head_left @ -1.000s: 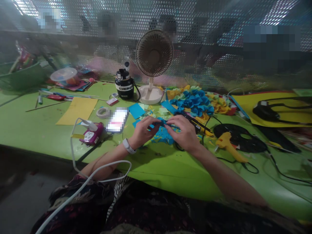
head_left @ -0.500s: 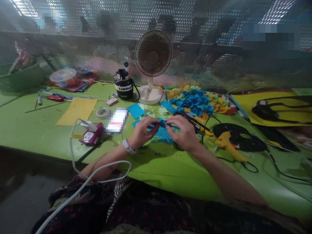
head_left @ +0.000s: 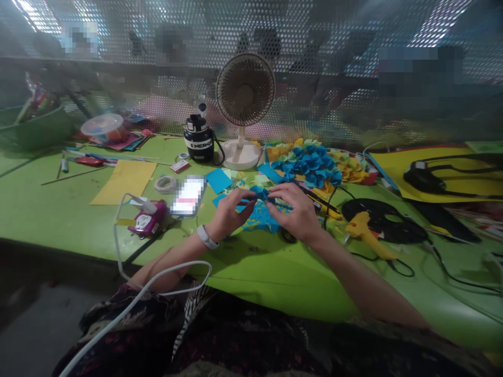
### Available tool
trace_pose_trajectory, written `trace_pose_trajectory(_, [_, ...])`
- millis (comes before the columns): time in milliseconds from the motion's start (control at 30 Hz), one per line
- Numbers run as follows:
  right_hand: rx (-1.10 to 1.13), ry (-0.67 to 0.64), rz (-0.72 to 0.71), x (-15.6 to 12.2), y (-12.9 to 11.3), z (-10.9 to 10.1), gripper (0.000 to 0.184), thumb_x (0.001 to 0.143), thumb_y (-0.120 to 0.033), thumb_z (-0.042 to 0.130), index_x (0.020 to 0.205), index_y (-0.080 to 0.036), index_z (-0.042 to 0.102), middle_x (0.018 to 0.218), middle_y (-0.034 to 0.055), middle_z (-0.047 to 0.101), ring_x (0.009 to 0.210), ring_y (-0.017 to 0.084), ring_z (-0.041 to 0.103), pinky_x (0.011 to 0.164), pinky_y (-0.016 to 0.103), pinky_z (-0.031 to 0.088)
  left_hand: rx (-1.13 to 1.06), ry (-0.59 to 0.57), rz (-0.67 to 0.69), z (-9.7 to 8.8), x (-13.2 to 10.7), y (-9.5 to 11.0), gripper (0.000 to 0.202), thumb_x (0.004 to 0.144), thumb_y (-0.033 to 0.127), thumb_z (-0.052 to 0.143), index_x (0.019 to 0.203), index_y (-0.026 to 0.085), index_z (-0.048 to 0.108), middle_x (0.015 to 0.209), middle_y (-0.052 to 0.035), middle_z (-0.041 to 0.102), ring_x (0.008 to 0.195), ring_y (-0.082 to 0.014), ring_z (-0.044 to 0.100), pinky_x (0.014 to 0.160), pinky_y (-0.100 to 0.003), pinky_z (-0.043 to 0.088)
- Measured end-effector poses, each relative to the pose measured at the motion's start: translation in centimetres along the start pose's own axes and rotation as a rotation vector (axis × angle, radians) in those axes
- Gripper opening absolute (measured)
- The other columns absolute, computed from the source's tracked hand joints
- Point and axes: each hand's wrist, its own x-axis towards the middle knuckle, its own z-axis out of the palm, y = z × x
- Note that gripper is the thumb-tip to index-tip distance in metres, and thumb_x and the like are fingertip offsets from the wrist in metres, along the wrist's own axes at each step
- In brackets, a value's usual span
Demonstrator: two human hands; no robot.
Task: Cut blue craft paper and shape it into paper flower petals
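Observation:
Between my fingertips is a small folded piece of blue paper. My left hand pinches it from the left, thumb and fingers together. From the other side my right hand closes on the same piece. Blue paper scraps with yellow bits lie on the green table below both hands. Just beyond them is a heap of blue paper petals, with yellow paper pieces beside it. A flat blue paper square rests past my left hand.
A lit phone, a tape roll and a purple power socket sit to the left. A white fan and a black bottle stand behind. On the right are a yellow glue gun and a black disc.
The camera view has shifted slightly. The blue paper shows a little more between my fingertips, and both hands keep nearly the same place.

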Motion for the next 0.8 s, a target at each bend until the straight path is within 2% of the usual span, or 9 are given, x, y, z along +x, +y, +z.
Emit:
trace_pose_trajectory(133, [-0.007, 0.011, 0.033, 0.1, 0.2, -0.2, 0.007, 0.091, -0.024, 0.063, 0.089, -0.024, 0.07, 0.099, 0.0076, 0.072, 0.097, 0.024, 0.069, 0.089, 0.043, 0.054, 0.025, -0.006, 0.008, -0.2, 0.0, -0.4, 0.016, 0.097, 0.028, 0.058, 0.109, 0.018, 0.063, 0.099, -0.006, 0.07, 0.081, -0.0121, 0.073, 0.073, -0.025, 0.065])
trace_pose_trajectory(233, [-0.015, 0.026, 0.051, 0.2, 0.4, -0.2, 0.007, 0.091, -0.024, 0.064, 0.089, -0.024, 0.071, 0.099, 0.0072, 0.073, 0.097, 0.024, 0.069, 0.089, 0.044, 0.054, 0.054, -0.002, -0.028, -0.2, -0.1, -0.7, 0.018, 0.098, 0.032, 0.058, 0.108, 0.017, 0.063, 0.1, -0.0063, 0.072, 0.079, -0.0122, 0.074, 0.072, -0.024, 0.065])
trace_pose_trajectory(333, [-0.017, 0.04, 0.061, 0.2, 0.6, 0.0, 0.008, 0.092, -0.025, 0.063, 0.09, -0.024, 0.071, 0.098, 0.0071, 0.073, 0.096, 0.023, 0.069, 0.089, 0.043, 0.054, 0.073, -0.016, -0.006, -0.2, -0.1, -0.9, 0.019, 0.098, 0.031, 0.058, 0.109, 0.017, 0.063, 0.1, -0.0067, 0.073, 0.077, -0.0119, 0.074, 0.07, -0.023, 0.064])
trace_pose_trajectory(433, [-0.029, 0.045, 0.053, 0.2, 0.7, 0.2, 0.009, 0.093, -0.026, 0.063, 0.09, -0.025, 0.071, 0.098, 0.0069, 0.073, 0.095, 0.023, 0.069, 0.089, 0.043, 0.054, 0.074, -0.021, 0.033, -0.3, -0.1, -1.2, 0.019, 0.098, 0.031, 0.057, 0.109, 0.017, 0.064, 0.101, -0.0071, 0.074, 0.077, -0.012, 0.075, 0.072, -0.024, 0.064])
trace_pose_trajectory(700, [-0.023, 0.097, 0.003, 0.2, 1.9, 0.6, 0.008, 0.092, -0.026, 0.063, 0.093, -0.024, 0.07, 0.102, 0.0082, 0.07, 0.098, 0.024, 0.068, 0.089, 0.042, 0.055, 0.107, 0.054, 0.026, -0.4, 0.1, -1.8, 0.021, 0.098, 0.033, 0.058, 0.107, 0.016, 0.065, 0.097, -0.0061, 0.074, 0.079, -0.0115, 0.075, 0.075, -0.023, 0.064])
trace_pose_trajectory(800, [-0.029, 0.106, -0.01, 0.2, 2.4, 0.8, 0.011, 0.093, -0.026, 0.06, 0.093, -0.023, 0.071, 0.102, 0.0082, 0.07, 0.097, 0.023, 0.068, 0.088, 0.042, 0.055, 0.081, 0.045, 0.046, -0.4, 0.1, -2.0, 0.02, 0.098, 0.031, 0.058, 0.109, 0.016, 0.066, 0.099, -0.007, 0.074, 0.08, -0.012, 0.075, 0.075, -0.023, 0.064])
